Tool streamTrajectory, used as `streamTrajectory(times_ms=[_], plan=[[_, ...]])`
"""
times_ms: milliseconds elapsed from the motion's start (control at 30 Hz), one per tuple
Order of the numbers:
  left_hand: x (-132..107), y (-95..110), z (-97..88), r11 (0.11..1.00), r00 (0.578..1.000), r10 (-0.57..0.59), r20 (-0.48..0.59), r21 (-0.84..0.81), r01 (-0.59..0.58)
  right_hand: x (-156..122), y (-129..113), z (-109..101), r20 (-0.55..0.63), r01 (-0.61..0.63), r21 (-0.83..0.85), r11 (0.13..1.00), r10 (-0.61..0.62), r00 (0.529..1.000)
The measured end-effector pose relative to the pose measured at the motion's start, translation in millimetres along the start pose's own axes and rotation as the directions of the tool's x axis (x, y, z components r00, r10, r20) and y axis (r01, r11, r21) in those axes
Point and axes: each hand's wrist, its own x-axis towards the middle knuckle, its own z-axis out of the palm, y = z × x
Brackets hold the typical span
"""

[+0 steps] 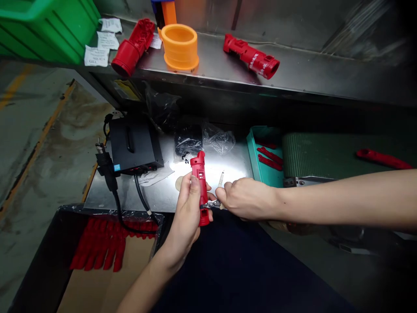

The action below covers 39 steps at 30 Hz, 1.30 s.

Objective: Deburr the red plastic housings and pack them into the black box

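My left hand (187, 208) is wrapped round a long red plastic housing (199, 174) and holds it upright over the lit metal worktop (228, 165). My right hand (246, 199) is closed in a pinch on a thin pale tool (221, 179), its small metal end meeting the lower side of the red housing near my left thumb. Both hands are close together at the front edge of the worktop.
A black box (133, 145) with cables sits left of the hands, crumpled plastic bags (205, 139) behind them. A teal tray (257, 156) with red strips and a green conveyor belt (325, 154) lie right. Red housings (252, 56) and an orange ring (180, 45) rest on the upper shelf. Red parts (104, 245) fill a carton below.
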Motion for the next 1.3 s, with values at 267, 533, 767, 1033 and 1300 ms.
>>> streamTrajectory(times_ms=[267,533,767,1033,1300], plan=[[10,9,-15.0,0.972,0.986,0.149,0.068,-0.193,-0.133,-31,18,12,-0.183,-0.171,0.169,0.971,0.201,0.962],[4,12,-13.0,0.962,0.985,0.094,0.147,-0.267,-0.052,-39,3,17,-0.273,-0.204,0.270,0.941,0.278,0.921],[-9,18,-8.0,0.985,0.982,0.040,0.187,-0.175,-0.007,-34,6,-20,-0.339,-0.107,0.121,0.987,0.143,0.930],[-22,25,-1.2,0.975,0.923,-0.207,0.324,-0.007,0.221,-23,31,-65,-0.322,0.151,-0.290,0.945,-0.245,0.915],[-24,31,2.8,0.952,0.875,-0.301,0.379,0.070,0.297,-16,36,-81,-0.232,0.298,-0.331,0.895,-0.384,0.894]])
